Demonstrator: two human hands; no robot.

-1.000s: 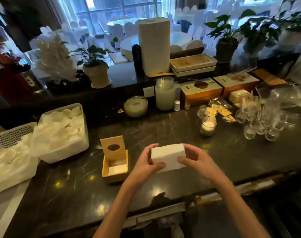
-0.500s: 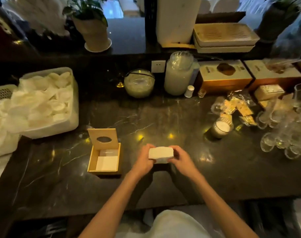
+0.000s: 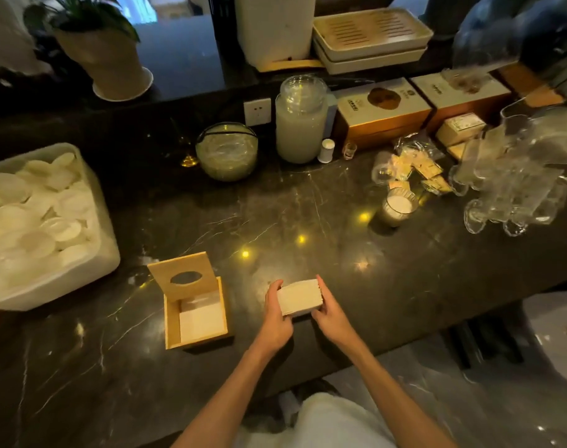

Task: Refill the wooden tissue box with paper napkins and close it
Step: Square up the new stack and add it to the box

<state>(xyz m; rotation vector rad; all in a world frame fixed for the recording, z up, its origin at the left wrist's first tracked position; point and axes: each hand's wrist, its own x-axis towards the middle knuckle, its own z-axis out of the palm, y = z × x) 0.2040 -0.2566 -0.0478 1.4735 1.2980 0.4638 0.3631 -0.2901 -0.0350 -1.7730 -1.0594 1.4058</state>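
Head view, dark marble counter, dim light.

Napkin stack: white, thick, held above the counter near its front edge. Left hand clamps the stack's left end, thumb on top. Right hand clamps the right end, fingers along the far side. Both hands closed on the stack; its layered edges show on the right face.

Wooden tissue box: on the counter just left of the hands, apart from them. Lid open, standing tilted back at the far side, oval slot visible in it. Inside: a few white napkins lying low against the bottom, box mostly unfilled.

Surroundings: white tub of round white pieces at far left. Glass bowl and tall glass jar with pale contents at the back, beside a white wall socket. Right of the jar, two cartons with white tops; each bears a dark round mark and small print, too small to read. Small packets near them, print also unreadable. Cluster of clear glasses at far right; one small ribbed glass with white contents stands nearer the centre.
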